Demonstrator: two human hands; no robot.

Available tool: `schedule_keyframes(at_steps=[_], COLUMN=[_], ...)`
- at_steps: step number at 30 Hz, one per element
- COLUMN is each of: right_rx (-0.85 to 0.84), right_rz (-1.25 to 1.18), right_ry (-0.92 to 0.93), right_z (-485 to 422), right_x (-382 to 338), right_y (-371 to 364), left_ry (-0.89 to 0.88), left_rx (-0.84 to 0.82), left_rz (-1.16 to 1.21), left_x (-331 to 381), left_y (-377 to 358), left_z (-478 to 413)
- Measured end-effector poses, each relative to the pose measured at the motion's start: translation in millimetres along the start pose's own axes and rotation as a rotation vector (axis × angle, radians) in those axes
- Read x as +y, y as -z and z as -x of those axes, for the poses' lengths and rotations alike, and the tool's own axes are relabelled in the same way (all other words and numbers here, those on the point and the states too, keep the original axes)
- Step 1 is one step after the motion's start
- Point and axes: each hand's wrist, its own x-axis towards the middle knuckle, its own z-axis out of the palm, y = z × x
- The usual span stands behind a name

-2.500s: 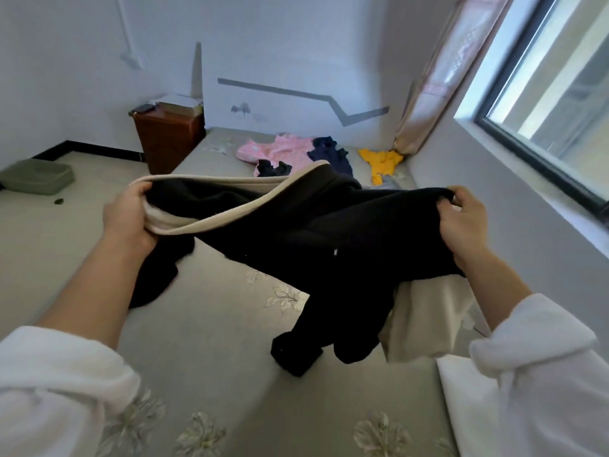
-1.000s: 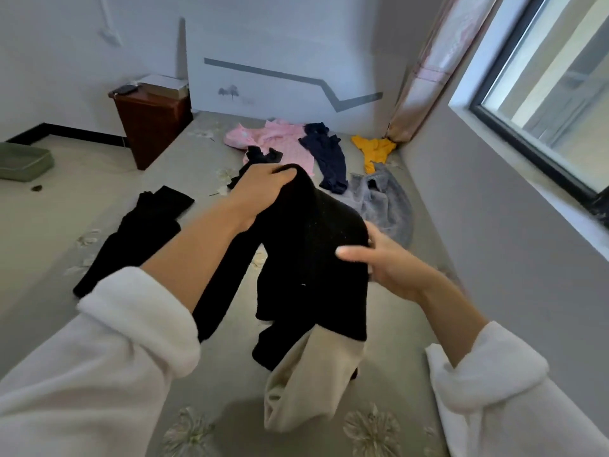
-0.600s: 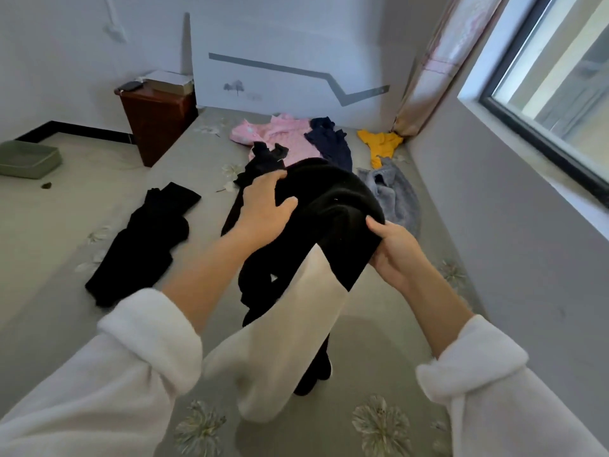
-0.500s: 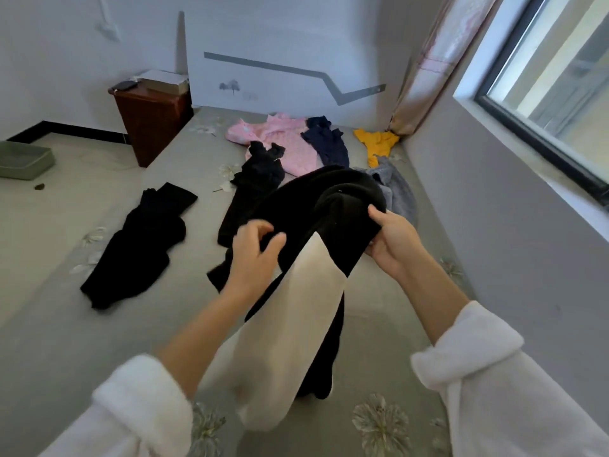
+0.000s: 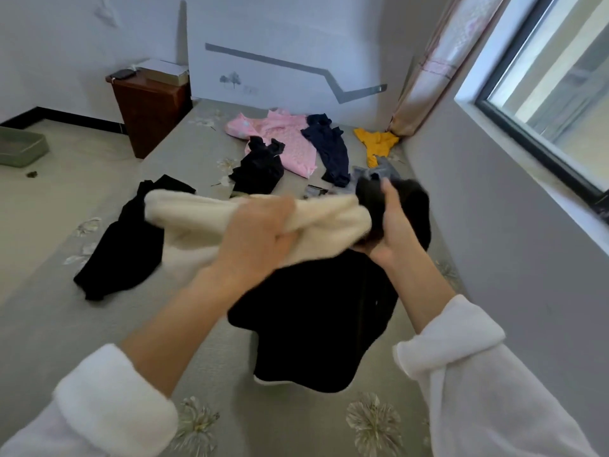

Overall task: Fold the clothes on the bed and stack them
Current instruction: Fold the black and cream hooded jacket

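Observation:
I hold a black garment with a cream fleece lining (image 5: 316, 311) in the air above the grey flowered bed (image 5: 99, 324). My left hand (image 5: 257, 239) grips the cream lining, stretched out to the left. My right hand (image 5: 392, 225) clutches the black outer fabric at the right; the black body hangs below both hands. Loose clothes lie farther up the bed: a black piece (image 5: 125, 239) at the left, a small black item (image 5: 260, 169), a pink top (image 5: 283, 136), a navy piece (image 5: 331, 150), a yellow one (image 5: 375, 143) and a grey one (image 5: 375, 174), partly hidden behind my right hand.
A brown wooden cabinet (image 5: 151, 110) with boxes on top stands at the bed's far left corner. The grey wall with a window (image 5: 543, 94) runs along the right side, a curtain (image 5: 435, 61) in the corner. A green tray (image 5: 19, 148) lies on the floor at left.
My left hand has taken the cream lining and pulled it up and out to the left. The right hand keeps its hold on the black fabric. The garment's body now hangs lower.

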Motion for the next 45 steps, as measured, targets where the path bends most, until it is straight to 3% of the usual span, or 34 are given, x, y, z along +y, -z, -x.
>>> schedule_keyframes(at_steps=[2,4,7,9,10,12,14,16,18,21,23,24,27,29,34,38,42,45], right_rx=[0.061,0.184,0.236,0.235,0.233,0.214,0.183,0.166,0.154,0.093,0.048,0.027,-0.032,-0.055,-0.104,-0.027,0.063,0.142], right_rz=[0.064,0.03,-0.118,-0.137,-0.139,-0.143,-0.147,-0.137,-0.118,-0.119,-0.14,-0.152,-0.177,-0.213,-0.278,-0.288,-0.224,-0.232], right_ry=[-0.036,-0.069,-0.09,-0.077,-0.067,-0.036,-0.01,0.011,0.027,0.041,0.038,0.043,0.077,0.106,0.155,0.154,0.124,0.198], right_z=[-3,-9,-9,-8,-9,-6,-1,5,13,23,29,33,40,44,52,54,59,56], right_x=[12,24,39,41,39,31,22,17,13,6,0,-3,-12,-15,-18,-25,-28,-34], right_y=[4,15,29,36,40,45,49,51,50,50,50,51,56,62,73,90,104,107], left_ry=[-0.099,0.055,0.261,0.329,0.424,0.682,1.007,1.301,1.548,1.741,1.755,1.759,1.761,1.696,1.572,1.517,1.322,1.15], left_rx=[-0.27,-0.724,-1.386,-1.669,-1.683,-1.374,-0.909,-0.614,-0.628,-0.791,-0.733,-0.627,-0.105,0.082,0.102,0.12,0.06,0.082], left_rz=[-0.019,0.066,0.297,0.49,0.617,0.726,0.658,0.648,0.806,1.198,1.489,1.64,1.931,1.929,1.882,1.711,1.431,1.292], left_x=[24,41,44,34,26,5,-18,-34,-41,-33,-21,-15,-9,-15,-22,-33,-45,-55], left_y=[-17,-38,-62,-66,-69,-78,-90,-100,-113,-133,-147,-153,-160,-156,-126,-94,-41,-4], left_z=[25,66,113,123,128,138,142,142,144,157,157,152,127,108,54,25,2,-14])
